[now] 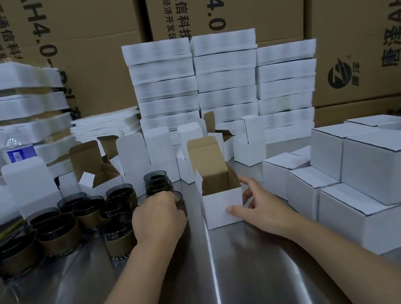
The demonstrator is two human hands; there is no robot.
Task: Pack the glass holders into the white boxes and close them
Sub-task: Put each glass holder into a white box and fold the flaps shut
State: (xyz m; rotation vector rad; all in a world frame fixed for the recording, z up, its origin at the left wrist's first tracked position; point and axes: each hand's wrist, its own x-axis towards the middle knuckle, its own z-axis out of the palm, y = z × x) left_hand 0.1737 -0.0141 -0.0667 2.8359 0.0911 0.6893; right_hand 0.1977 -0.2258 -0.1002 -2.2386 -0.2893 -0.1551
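An open white box (218, 209) with a brown inside stands on the steel table in front of me, its lid flap upright. My right hand (257, 202) holds its right front corner, thumb on the front face and fingers along the right side. My left hand (159, 219) is curled over a dark glass holder (181, 202) just left of the box, hiding most of it. Several more dark glass holders (56, 232) with brown bands stand in a cluster at the left.
Closed white boxes (390, 172) are stacked at the right. Several open empty boxes (160, 159) line up behind the holders. Tall piles of flat white blanks (165, 85) and brown cartons (370, 14) fill the back. A water bottle (20, 152) stands at the far left.
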